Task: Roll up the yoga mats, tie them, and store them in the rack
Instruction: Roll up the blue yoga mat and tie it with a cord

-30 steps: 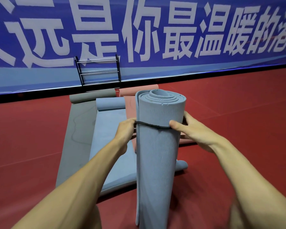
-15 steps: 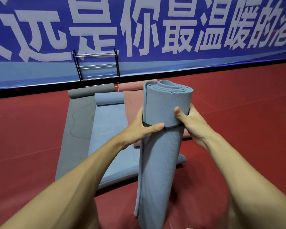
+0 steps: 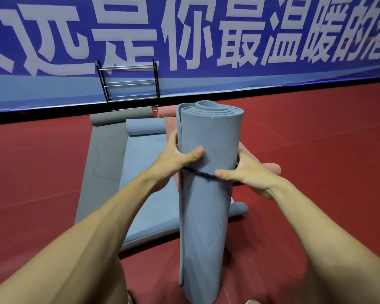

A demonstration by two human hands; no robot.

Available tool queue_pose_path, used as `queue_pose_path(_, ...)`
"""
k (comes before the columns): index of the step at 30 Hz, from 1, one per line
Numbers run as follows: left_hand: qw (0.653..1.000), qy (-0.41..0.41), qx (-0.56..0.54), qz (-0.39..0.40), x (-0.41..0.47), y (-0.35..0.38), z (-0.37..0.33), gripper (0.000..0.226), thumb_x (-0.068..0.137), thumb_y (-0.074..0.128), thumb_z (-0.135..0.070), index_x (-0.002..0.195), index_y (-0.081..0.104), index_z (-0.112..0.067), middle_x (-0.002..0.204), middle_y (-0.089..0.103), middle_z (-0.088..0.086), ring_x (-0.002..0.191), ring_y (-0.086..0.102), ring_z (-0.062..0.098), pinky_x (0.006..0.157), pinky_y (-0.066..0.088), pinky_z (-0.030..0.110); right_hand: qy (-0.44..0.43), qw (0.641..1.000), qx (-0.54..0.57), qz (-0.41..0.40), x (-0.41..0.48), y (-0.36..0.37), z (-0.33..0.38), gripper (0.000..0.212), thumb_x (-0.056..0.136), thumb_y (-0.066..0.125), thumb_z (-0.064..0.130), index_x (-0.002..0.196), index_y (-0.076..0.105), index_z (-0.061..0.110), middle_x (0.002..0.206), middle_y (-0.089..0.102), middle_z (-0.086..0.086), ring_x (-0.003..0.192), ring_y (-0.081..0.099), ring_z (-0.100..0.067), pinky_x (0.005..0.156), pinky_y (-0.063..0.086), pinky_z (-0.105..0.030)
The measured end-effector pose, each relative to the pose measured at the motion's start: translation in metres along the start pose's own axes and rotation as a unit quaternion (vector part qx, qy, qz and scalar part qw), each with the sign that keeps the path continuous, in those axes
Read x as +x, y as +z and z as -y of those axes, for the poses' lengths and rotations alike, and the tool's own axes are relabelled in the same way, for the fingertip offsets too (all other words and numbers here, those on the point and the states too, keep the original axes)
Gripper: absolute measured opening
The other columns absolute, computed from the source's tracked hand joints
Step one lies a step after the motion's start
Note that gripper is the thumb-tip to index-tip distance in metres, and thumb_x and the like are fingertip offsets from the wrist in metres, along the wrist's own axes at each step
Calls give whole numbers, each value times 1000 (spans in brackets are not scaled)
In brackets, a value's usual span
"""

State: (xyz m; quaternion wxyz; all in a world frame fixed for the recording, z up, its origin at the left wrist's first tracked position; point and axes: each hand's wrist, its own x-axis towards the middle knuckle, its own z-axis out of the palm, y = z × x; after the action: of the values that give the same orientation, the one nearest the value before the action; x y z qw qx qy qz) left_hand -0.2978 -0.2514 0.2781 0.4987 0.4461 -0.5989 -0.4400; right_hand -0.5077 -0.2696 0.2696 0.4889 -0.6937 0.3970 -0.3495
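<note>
Two bare forearms reach forward from the bottom corners of the view toward a rolled blue mat (image 3: 206, 216), which stands upright on end on the near part of the red floor (image 3: 316, 150), just in front of the person.

The left hand (image 3: 176, 159) grasps the roll from its left side. The thumb lies across the front and the fingers curl round behind.

The right hand (image 3: 244, 174) grasps the roll from its right side, slightly lower. Its thumb presses on a thin black strap (image 3: 198, 173) that circles the roll about a third of the way down from the top. Its fingers are hidden behind the mat.

The strap looks snug round the roll, so the tying step seems to be finishing. Whether it is fully fastened cannot be told.

Just behind the roll, a second blue mat (image 3: 145, 183) lies flat on the floor with only its far end curled. A grey mat (image 3: 99, 172) lies flat beside it on the left, also curled at its far end. A pink mat (image 3: 270, 168) shows partly behind the roll on the right.

At the far edge of the floor, a metal rack (image 3: 130, 84) with horizontal bars stands against a blue banner (image 3: 228, 40) bearing large white characters.

The next move likely calls for checking that the strap holds, then lifting the roll with both hands. It would be carried past the flat mats to the rack and laid across the bars. The other three mats are not yet rolled.
</note>
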Motion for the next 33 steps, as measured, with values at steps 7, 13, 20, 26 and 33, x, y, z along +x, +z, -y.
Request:
queue_pose_path(7,993,-71,77,53,-5,12,24,95,68,77,-53,139,20,-26,127,49,-14,112,51,-4,86,49,17,-38,986,102,-125,4,14,-5,121,22,75,83,123,42,25,110,61,14,85,64,13,63,50,-10)
queue_pose_path(13,978,-122,132,105,-15,2,33,77,85,67,-32,142,15,-22,132,41,-9,112,48,1,73,47,8,36,999,-1,0,2,10,-43,107,48,91,45,136,38,17,126,60,6,116,59,-7,80,52,-18)
queue_pose_path(20,963,-139,176,151,-20,-10,45,93,74,81,-17,144,19,-19,134,41,-13,122,40,4,78,43,1,48,997,26,62,-4,16,-62,96,56,91,21,136,38,24,133,56,9,122,53,-7,90,50,-19)
queue_pose_path(26,984,-112,57,126,4,-29,32,116,49,83,-64,144,34,-22,143,45,-11,132,41,5,110,34,28,33,990,130,-51,11,13,-60,132,33,90,63,143,32,19,140,51,1,129,49,-11,107,42,-33)
queue_pose_path(33,993,-113,-11,40,-2,6,81,115,43,92,-49,136,31,-20,131,55,-3,115,58,6,87,51,19,56,990,125,-39,16,28,-94,113,48,92,41,142,33,22,131,58,5,115,59,-3,87,51,-20)
